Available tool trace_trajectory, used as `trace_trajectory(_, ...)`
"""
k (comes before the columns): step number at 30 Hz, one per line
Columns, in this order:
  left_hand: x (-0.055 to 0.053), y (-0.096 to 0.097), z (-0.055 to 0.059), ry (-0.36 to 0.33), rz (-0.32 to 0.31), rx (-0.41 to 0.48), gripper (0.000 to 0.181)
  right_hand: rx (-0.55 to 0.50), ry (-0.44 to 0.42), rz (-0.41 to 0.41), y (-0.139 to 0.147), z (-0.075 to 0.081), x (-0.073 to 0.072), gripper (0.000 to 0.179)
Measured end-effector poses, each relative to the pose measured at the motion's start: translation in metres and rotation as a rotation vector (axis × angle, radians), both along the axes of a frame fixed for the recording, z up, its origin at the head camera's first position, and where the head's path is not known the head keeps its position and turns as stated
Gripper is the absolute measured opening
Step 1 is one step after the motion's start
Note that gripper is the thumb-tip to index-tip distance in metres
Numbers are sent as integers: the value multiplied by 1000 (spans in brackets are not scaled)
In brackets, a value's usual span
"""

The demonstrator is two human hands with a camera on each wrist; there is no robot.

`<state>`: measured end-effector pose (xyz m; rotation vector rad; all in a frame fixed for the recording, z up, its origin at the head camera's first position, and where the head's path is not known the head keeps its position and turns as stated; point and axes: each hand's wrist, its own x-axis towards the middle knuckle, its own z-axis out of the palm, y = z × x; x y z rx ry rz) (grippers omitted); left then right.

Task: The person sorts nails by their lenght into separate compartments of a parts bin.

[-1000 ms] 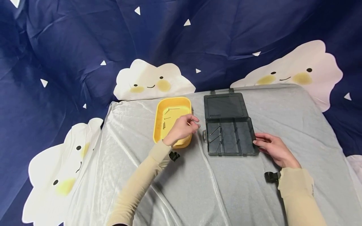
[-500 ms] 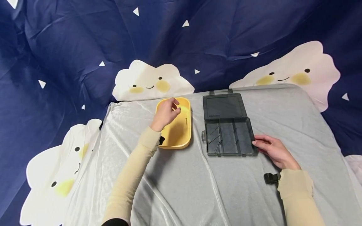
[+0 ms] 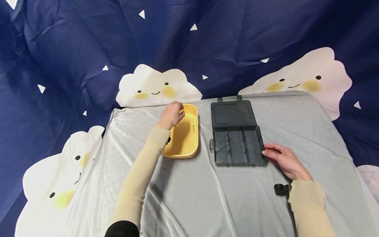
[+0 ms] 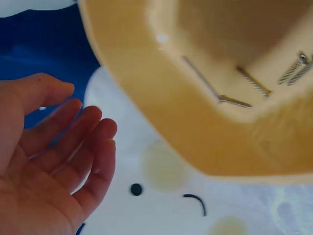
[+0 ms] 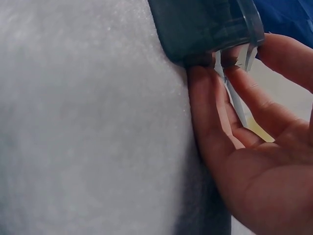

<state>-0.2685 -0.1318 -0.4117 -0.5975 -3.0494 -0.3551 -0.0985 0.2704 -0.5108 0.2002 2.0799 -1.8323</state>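
Note:
My left hand [image 3: 171, 115] hovers over the far left part of a yellow plastic bin [image 3: 184, 141]. Its fingers are loosely bent, with nothing between them in the left wrist view, where several screws [image 4: 253, 82] lie on the bin floor. One screw [image 3: 193, 128] shows near the bin's right wall. A dark see-through compartment box [image 3: 251, 148] lies with its lid [image 3: 233, 113] folded back. Several long screws [image 3: 222, 148] rest in its left compartment. My right hand [image 3: 286, 162] holds the box's right side, thumb at the rim and fingers against the lower edge.
Grey plush cloth [image 3: 192, 197] covers the table, with folds running toward the front. A dark blue curtain [image 3: 165, 36] with printed clouds hangs behind. The box's latch [image 3: 211, 144] sticks out on its left, facing the bin.
My left hand has moved left and away from me, from the bin's right rim to its far left part. The right hand stays at the compartment box.

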Motion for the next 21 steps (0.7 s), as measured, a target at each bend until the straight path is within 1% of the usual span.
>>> trace_trajectory(5,-15,-3,-18,-65,17,-82,17,-7,-1,3,1,-2,-1,67)
trace_trajectory(8,-23,-3,-28,-96,9,-118,5,-14,7,2,2,-2,-2,64)
trace_trajectory(9,-25,-3,-32,-105,5,-127,5,-18,9,2,2,-2,-2,63)
trace_trajectory(11,-29,-3,-38,-134,6,-146,18,-30,11,0,2,-2,-2,62)
trace_trajectory(13,-32,-3,-44,-163,22,-170,22,-29,13,3,2,-1,-2,62)
trace_trajectory(14,-33,-3,-47,-174,34,-184,19,-31,12,2,2,-2,-2,62)
trace_trajectory(16,-34,-4,-51,-193,59,-203,6,-29,10,3,1,-2,-2,63)
trace_trajectory(17,-34,-4,-53,-202,70,-208,7,-29,11,4,1,-2,-1,63)
trace_trajectory(19,-34,-4,-57,-212,83,-220,18,-39,10,-2,1,-3,-1,61)
trace_trajectory(21,-33,-5,-59,-219,91,-226,23,-52,8,-8,1,-4,-1,58)
